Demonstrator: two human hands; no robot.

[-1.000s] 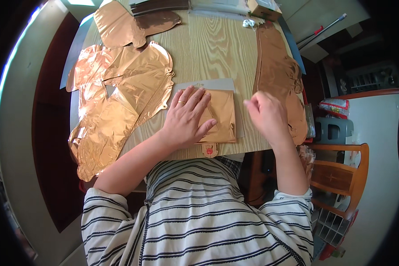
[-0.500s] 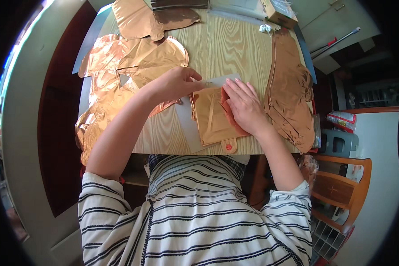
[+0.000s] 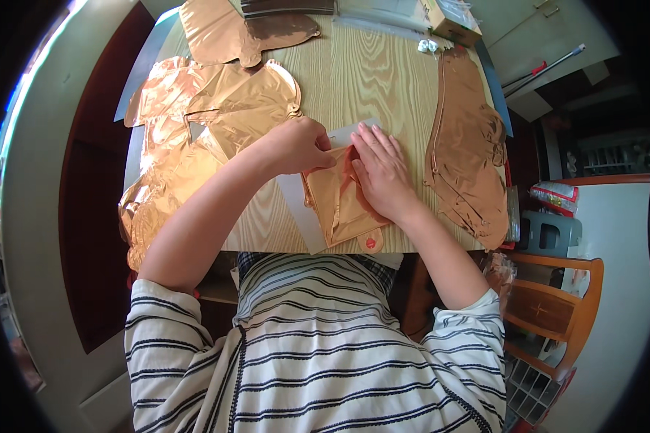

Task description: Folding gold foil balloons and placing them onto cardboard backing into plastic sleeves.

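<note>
Left grip is now pinching the foil at its corner, no longer hovering clear.
Right grip is still lying flat, fingers extended, on the foil, which is resting on the board.

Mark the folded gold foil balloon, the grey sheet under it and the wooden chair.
Folded gold foil balloon (image 3: 339, 206): head view, middle of its upper face.
Grey sheet (image 3: 305, 218): head view, bare strip left of the balloon.
Wooden chair (image 3: 542, 309): head view, panel of its backrest.
</note>
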